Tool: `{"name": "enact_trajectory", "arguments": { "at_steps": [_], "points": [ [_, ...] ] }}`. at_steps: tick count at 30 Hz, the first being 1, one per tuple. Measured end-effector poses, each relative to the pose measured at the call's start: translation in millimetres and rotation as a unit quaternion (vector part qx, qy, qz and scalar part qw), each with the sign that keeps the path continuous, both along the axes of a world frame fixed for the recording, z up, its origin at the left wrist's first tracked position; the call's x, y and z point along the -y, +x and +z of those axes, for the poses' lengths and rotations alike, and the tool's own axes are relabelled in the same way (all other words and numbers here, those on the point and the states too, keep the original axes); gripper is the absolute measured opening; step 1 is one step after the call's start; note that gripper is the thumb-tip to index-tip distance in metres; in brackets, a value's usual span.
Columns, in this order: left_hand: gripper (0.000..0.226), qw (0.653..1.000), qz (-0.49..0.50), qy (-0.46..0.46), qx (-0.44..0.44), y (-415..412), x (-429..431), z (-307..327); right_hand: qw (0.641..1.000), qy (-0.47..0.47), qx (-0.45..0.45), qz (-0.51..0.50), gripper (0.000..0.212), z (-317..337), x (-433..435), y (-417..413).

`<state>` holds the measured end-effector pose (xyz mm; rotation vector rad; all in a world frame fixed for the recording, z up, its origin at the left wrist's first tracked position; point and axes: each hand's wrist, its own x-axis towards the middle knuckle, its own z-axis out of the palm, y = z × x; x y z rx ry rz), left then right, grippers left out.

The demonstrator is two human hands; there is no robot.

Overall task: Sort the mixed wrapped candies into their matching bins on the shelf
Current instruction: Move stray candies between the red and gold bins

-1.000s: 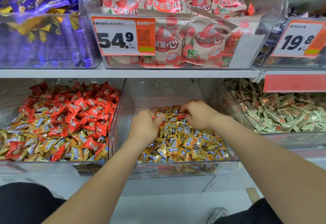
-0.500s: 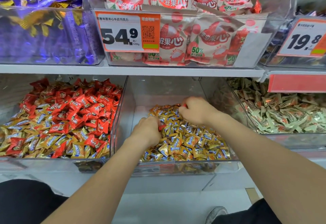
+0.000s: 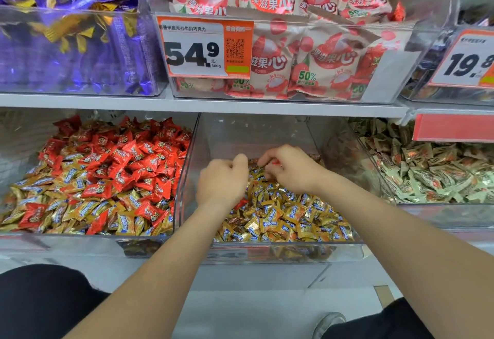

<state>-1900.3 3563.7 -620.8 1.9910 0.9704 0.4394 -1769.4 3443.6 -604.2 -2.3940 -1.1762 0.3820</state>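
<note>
The middle clear bin (image 3: 307, 135) on the lower shelf holds gold-and-blue wrapped candies (image 3: 288, 218). Both hands are inside it, close together at the back of the pile. My left hand (image 3: 223, 181) is curled into a fist, and a red candy wrapper (image 3: 240, 203) sticks out under its palm. My right hand (image 3: 292, 169) pinches another red candy (image 3: 276, 162) between thumb and fingertips just above the gold pile. The left bin (image 3: 80, 242) holds red candies (image 3: 139, 162) mixed with gold ones along its front.
The right bin holds pale green wrapped candies (image 3: 427, 175). The upper shelf (image 3: 240, 108) hangs low over the bins, with purple candies (image 3: 66, 44), strawberry packets (image 3: 320, 60) and price tags (image 3: 205, 47). My knees and a shoe (image 3: 328, 324) are at the bottom.
My left hand has closed into a fist and drawn towards the right hand. My right hand has lifted a red candy from the back of the gold pile.
</note>
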Motion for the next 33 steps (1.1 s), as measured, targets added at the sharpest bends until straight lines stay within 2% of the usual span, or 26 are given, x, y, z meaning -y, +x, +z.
{"name": "enact_trajectory", "arguments": {
  "at_steps": [3, 7, 9, 10, 12, 14, 16, 17, 19, 21, 25, 26, 28, 30, 31, 33],
  "points": [
    [0.058, 0.996, 0.062, -0.023, 0.062, -5.5, 3.2, 13.7, 0.999, -0.019, 0.017, 0.039, 0.042, 0.5, -6.8, -10.7],
    [0.059, 0.995, 0.043, -0.036, 0.077, -8.1, 4.6, 15.0, 0.995, -0.035, 0.012, 0.096, 0.018, -2.8, -19.4, -21.8],
    [0.058, 0.995, 0.033, -0.041, 0.09, -6.2, 0.9, 12.8, 0.986, -0.081, 0.012, 0.142, 0.023, -8.0, -24.0, -27.5],
    [0.055, 0.993, 0.029, -0.062, 0.1, -5.5, 0.0, 12.2, 0.979, -0.116, 0.02, 0.166, 0.029, -11.4, -26.2, -30.0],
    [0.041, 0.976, 0.019, -0.169, 0.134, -5.5, 0.8, 12.2, 0.967, -0.168, 0.048, 0.184, 0.032, -16.6, -29.9, -33.9],
    [0.027, 0.941, 0.012, -0.295, 0.167, -7.8, 4.0, 18.7, 0.969, -0.174, 0.05, 0.167, 0.03, -19.8, -31.7, -33.3],
    [0.023, 0.914, 0.006, -0.369, 0.168, -8.9, 6.2, 22.4, 0.979, -0.147, 0.023, 0.141, 0.023, -20.5, -28.8, -29.3],
    [0.022, 0.905, 0.005, -0.392, 0.164, -8.7, 6.9, 22.7, 0.985, -0.128, 0.002, 0.117, 0.02, -18.1, -25.5, -26.5],
    [0.019, 0.895, 0.006, -0.42, 0.151, -8.9, 7.9, 22.8, 0.994, -0.091, -0.014, 0.055, 0.027, -8.3, -15.7, -17.6],
    [0.019, 0.893, 0.0, -0.432, 0.125, -10.4, 9.2, 23.7, 0.998, -0.064, 0.024, 0.016, 0.04, 1.4, -2.3, -4.7],
    [0.028, 0.902, -0.029, -0.424, 0.07, -7.6, 12.2, 19.5, 0.997, -0.058, 0.048, -0.029, 0.055, 12.9, 29.5, 19.4],
    [0.029, 0.908, -0.037, -0.413, 0.059, -5.7, 15.0, 18.9, 0.997, -0.052, 0.036, -0.036, 0.056, 16.0, 37.6, 21.4],
    [0.023, 0.92, -0.061, -0.384, 0.043, -3.2, 23.5, 21.5, 0.999, -0.018, -0.032, -0.038, 0.044, 22.7, 51.9, 19.6],
    [0.016, 0.939, -0.101, -0.328, 0.031, -4.4, 32.3, 30.0, 0.991, 0.039, -0.119, -0.036, 0.027, 32.3, 60.0, 9.3],
    [0.015, 0.95, -0.128, -0.282, 0.027, -6.9, 35.4, 36.1, 0.987, 0.061, -0.144, -0.038, 0.026, 38.5, 60.9, 2.6],
    [0.012, 0.971, -0.176, -0.16, 0.026, -14.9, 36.6, 51.9, 0.981, 0.075, -0.171, -0.058, 0.039, 53.6, 56.6, -13.3]
  ]
}}
